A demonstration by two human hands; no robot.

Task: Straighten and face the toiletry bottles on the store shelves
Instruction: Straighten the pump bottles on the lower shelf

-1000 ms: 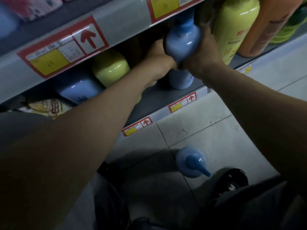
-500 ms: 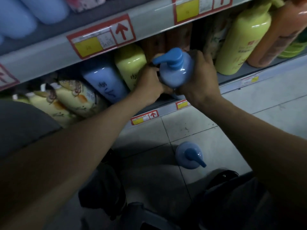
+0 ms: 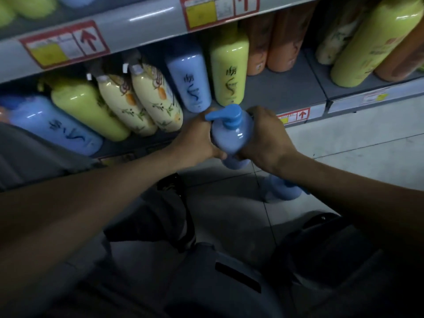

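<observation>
With my left hand (image 3: 197,138) and right hand (image 3: 263,138) both wrapped in a firm grip round the blue pump bottle (image 3: 231,136), held just off the front edge of the lower shelf (image 3: 286,88), I should stand it upright in the bare gap beside the yellow bottle (image 3: 229,72), label facing out.

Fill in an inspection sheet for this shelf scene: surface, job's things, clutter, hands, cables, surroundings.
Surface: grey shelf, partly bare.
Job's things: blue pump bottle held in front of the shelf edge; other bottles line the shelf.
Clutter: second blue bottle on the floor.
Hands: left hand and right hand both grip the blue pump bottle.
Cables: nothing seen.
Surroundings: price tags on shelf edges; floor is tiled.
</observation>
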